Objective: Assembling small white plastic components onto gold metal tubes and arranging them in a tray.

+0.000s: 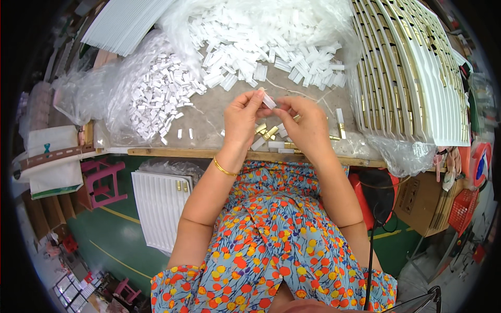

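Above the near part of the table (pixel 219 112), a small translucent white plastic piece (pixel 269 101), shaped like a short tube, is between my hands. My left hand (pixel 242 116) pinches its upper end between thumb and fingers. At its lower end, the thumb and fingertips of my right hand (pixel 305 122) close on it. Just below the hands lie several gold-coloured tubes (pixel 271 132), some joined to white pieces. One gold-and-white tube (pixel 341 123) lies apart, right of my right hand. Loose translucent pieces (pixel 229 62) are heaped beyond the hands, and smaller white pieces (pixel 162 94) are heaped to the left.
At the right stands a white ridged tray (pixel 451 125) with rows of gold tubes. A stack of white sheets (pixel 122 26) is at the far left. Below the table's wooden edge (pixel 182 152), another white tray (pixel 156 208) holds two gold tubes. A pink stool (pixel 104 182) stands left.
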`<action>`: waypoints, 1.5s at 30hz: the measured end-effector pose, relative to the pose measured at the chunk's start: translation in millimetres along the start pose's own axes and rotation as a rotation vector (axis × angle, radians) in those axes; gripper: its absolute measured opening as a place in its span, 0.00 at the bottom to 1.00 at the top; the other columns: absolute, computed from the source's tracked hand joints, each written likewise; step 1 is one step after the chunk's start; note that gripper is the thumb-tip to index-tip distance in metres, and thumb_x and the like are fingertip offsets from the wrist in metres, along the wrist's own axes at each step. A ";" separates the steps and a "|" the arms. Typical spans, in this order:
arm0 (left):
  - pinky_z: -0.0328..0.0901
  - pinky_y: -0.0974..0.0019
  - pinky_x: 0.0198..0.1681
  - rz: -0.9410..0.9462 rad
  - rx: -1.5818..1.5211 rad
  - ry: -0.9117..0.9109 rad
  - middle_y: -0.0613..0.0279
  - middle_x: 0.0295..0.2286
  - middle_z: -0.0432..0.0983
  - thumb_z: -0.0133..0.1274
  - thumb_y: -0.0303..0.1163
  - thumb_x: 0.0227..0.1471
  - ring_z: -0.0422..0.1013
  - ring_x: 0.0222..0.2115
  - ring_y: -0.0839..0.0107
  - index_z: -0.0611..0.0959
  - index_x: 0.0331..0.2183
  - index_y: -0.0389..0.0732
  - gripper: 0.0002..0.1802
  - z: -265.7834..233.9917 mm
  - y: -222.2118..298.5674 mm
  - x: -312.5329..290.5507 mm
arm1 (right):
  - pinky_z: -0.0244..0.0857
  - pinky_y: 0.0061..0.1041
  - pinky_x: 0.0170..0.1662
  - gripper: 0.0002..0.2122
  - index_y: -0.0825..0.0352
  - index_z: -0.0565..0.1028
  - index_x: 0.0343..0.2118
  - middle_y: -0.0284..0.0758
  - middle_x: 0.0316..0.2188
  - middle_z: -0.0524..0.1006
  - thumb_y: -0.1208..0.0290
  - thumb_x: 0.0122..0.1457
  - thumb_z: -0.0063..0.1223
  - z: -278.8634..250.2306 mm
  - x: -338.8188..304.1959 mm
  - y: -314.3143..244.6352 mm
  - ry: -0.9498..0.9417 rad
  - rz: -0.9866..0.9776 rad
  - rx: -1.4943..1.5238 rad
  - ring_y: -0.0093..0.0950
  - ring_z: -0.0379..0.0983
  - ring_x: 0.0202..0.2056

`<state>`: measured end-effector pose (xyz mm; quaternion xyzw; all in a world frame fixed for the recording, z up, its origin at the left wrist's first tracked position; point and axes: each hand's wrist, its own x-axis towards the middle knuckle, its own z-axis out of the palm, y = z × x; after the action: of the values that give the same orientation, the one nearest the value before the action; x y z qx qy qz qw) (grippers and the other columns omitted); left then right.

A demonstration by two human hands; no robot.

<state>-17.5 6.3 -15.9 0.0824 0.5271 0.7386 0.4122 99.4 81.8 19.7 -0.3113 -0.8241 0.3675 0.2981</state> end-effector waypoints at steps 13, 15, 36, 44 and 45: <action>0.70 0.74 0.28 -0.048 0.062 -0.101 0.61 0.25 0.74 0.51 0.31 0.53 0.71 0.25 0.76 0.77 0.30 0.33 0.10 -0.2 -2.1 1.4 | 0.64 0.32 0.25 0.03 0.63 0.74 0.25 0.35 0.20 0.73 0.75 0.45 0.55 5.0 -9.0 2.3 -0.003 -0.113 -0.083 0.36 0.71 0.24; 0.70 0.73 0.30 -0.088 0.013 -0.098 0.60 0.27 0.75 0.51 0.30 0.53 0.72 0.27 0.75 0.76 0.33 0.32 0.09 -1.6 1.3 -3.1 | 0.65 0.33 0.27 0.04 0.65 0.73 0.25 0.37 0.22 0.74 0.75 0.44 0.55 7.3 -9.6 5.5 -0.031 -0.084 -0.043 0.37 0.72 0.26; 0.71 0.71 0.34 -0.111 0.074 -0.078 0.51 0.33 0.76 0.51 0.28 0.52 0.74 0.32 0.66 0.75 0.37 0.30 0.12 -14.6 7.5 -2.5 | 0.67 0.36 0.34 0.05 0.65 0.76 0.25 0.39 0.25 0.75 0.73 0.43 0.53 -4.4 79.0 85.9 -0.129 -0.038 -0.625 0.39 0.73 0.30; 0.70 0.68 0.39 -0.122 -0.018 -0.134 0.51 0.34 0.75 0.49 0.28 0.53 0.73 0.36 0.65 0.74 0.36 0.31 0.10 -11.7 1.3 3.4 | 0.67 0.29 0.29 0.14 0.67 0.76 0.34 0.38 0.27 0.76 0.71 0.42 0.58 -9.4 35.7 30.8 -0.258 0.183 0.162 0.34 0.73 0.26; 0.71 0.68 0.39 -0.117 -0.022 -0.138 0.51 0.34 0.75 0.49 0.27 0.53 0.74 0.36 0.65 0.74 0.36 0.31 0.10 -11.6 1.6 2.9 | 0.67 0.27 0.28 0.13 0.67 0.76 0.34 0.38 0.27 0.76 0.72 0.42 0.58 -7.5 32.9 24.7 -0.285 0.180 0.136 0.32 0.73 0.25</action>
<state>-26.6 -0.1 -20.4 0.0976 0.4932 0.7116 0.4908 91.4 122.3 13.0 -0.3078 -0.8000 0.4880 0.1648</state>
